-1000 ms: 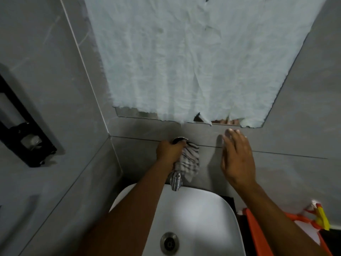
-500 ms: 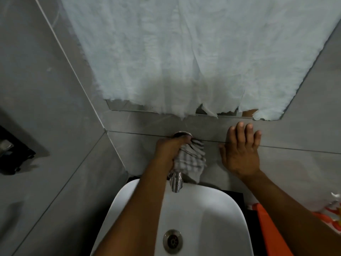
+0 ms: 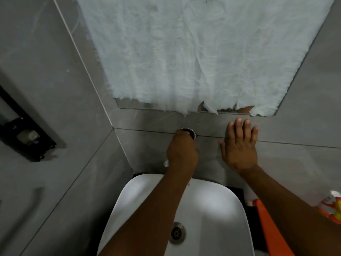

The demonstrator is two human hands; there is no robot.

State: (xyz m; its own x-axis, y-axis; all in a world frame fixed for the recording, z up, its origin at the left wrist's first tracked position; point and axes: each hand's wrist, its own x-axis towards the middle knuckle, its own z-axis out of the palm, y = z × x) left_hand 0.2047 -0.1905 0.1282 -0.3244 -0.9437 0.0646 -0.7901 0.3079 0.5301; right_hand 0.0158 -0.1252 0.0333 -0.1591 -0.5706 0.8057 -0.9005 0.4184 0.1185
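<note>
Mostly hidden: tap (image 3: 191,132), cloth (image 3: 166,164) beneath gripping left hand (image 3: 181,152).

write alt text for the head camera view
A person's left hand grips a tap on the wall above a white sink, while the right hand presses flat on the grey tiled wall. Above is a mirror mostly covered by a torn white sheet.

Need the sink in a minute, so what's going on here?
A person is working at the wall tap above the white basin, apparently wiping it. Their left hand is curled round the tap at its chrome base, with a scrap of cloth showing beneath it. The right hand lies flat and open against the grey wall tile beside it, seemingly for support.
</note>
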